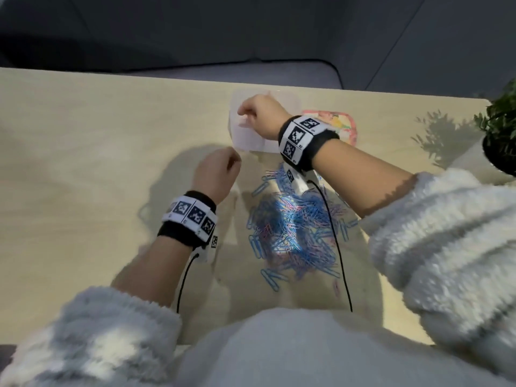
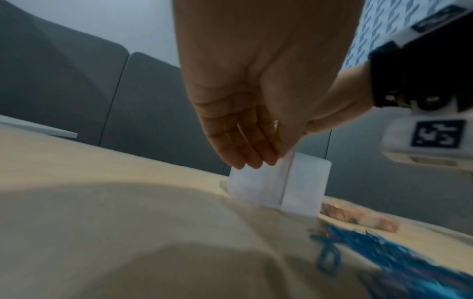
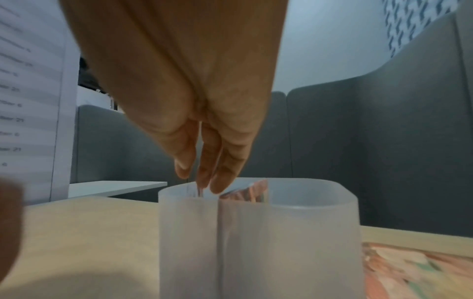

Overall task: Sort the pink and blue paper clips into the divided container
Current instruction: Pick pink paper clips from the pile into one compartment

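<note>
Right hand (image 1: 261, 114) dips bunched fingertips, contents unclear, into the container (image 3: 258, 232) by the desk's far edge; left hand (image 1: 216, 170) loosely curled; light, slippery clips (image 1: 293, 227) need fingertip pinches.

Left of counter (image 1: 69, 152): bare wood from the near edge to the far edge, wide room for a hand to pass.
Centre, near edge: pile of paper clips (image 1: 293, 227) covers the surface between the two forearms.
Far centre: divided container (image 1: 245, 141) stands upright; right hand (image 1: 259, 113) hangs over its open top and blocks entry from above.
Container's near-left corner: left hand (image 1: 217, 171) hovers just beside it.
Right of container: patterned pad (image 1: 346, 124) lies flat, close by.
Far right corner: potted plant (image 1: 499, 129) crowds the edge.
</note>
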Available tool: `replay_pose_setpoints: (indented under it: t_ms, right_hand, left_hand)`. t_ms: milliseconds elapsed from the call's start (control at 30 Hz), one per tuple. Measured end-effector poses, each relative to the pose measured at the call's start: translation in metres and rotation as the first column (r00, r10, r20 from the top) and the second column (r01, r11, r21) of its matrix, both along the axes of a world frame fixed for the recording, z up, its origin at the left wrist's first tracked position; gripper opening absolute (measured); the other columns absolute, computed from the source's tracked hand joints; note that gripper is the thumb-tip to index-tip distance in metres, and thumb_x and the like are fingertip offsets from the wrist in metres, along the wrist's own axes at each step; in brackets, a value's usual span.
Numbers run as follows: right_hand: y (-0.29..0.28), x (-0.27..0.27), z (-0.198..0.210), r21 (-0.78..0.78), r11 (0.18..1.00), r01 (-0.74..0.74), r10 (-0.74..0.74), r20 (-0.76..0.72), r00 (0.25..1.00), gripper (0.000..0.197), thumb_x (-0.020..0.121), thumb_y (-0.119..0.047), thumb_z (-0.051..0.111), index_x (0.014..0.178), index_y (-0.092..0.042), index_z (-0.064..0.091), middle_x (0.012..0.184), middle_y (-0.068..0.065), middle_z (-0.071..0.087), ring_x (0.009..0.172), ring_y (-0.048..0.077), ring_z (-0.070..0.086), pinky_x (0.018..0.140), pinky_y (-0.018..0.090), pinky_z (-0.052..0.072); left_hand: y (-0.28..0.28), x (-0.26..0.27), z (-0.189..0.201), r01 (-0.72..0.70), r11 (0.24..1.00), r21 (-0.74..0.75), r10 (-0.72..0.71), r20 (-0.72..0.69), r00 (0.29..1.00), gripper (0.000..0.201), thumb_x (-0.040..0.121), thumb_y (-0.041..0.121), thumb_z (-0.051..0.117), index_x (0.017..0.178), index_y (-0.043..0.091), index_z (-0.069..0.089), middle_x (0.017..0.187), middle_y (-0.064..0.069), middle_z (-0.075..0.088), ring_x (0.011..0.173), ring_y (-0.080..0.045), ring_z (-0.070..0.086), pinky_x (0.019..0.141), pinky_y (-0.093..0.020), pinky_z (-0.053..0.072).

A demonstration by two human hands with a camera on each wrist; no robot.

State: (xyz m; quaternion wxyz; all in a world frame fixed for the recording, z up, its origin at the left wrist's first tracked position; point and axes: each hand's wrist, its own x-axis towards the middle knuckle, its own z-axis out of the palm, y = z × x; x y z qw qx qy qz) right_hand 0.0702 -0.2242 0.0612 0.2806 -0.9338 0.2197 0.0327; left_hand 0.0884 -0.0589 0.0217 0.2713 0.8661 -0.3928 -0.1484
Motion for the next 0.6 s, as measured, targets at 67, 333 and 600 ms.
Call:
replay_pose_setpoints:
  t_ms: [67, 333, 600]
  right_hand:
    - [-0.001, -0.002, -0.001, -0.031, 0.999, -0.007, 0.006, -0.016, 1.0, 0.033, 0.09, -0.001, 0.046, 0.12, -0.005, 0.059, 0.123, 0.014, 0.061, 0.12, 0.029, 0.051, 0.12, 0.042, 0.009]
    - [0.006, -0.097, -0.025, 0.069, 0.982, 0.175, -0.18, 0.071, 0.981, 0.029, 0.082, 0.0, 0.041, 0.089, -0.006, 0.069, 0.095, 0.012, 0.07, 0.091, 0.029, 0.063, 0.086, 0.035, 0.049]
    - [0.005, -0.159, -0.071, -0.198, 0.98, 0.022, -0.052, -0.148, 0.988, 0.04, 0.085, -0.009, 0.047, 0.122, -0.018, 0.06, 0.122, 0.012, 0.053, 0.111, 0.035, 0.044, 0.092, 0.042, 0.042]
  left_hand:
    - [0.004, -0.007, -0.012, 0.087, 0.992, 0.09, -0.085, -0.017, 0.996, 0.016, 0.089, 0.017, 0.051, 0.098, 0.008, 0.061, 0.099, -0.012, 0.065, 0.093, -0.029, 0.058, 0.078, -0.037, 0.045]
    - [-0.019, -0.038, -0.036, 0.284, 0.948, 0.143, -0.282, -0.032, 0.959, 0.034, 0.09, 0.021, 0.051, 0.122, 0.012, 0.053, 0.118, -0.015, 0.05, 0.11, -0.03, 0.05, 0.089, -0.041, 0.044]
    - [-0.025, -0.054, -0.042, 0.462, 0.823, 0.329, -0.533, 0.169, 0.829, 0.045, 0.083, 0.035, 0.037, 0.12, 0.018, 0.057, 0.115, -0.018, 0.059, 0.093, -0.039, 0.056, 0.073, -0.047, 0.052]
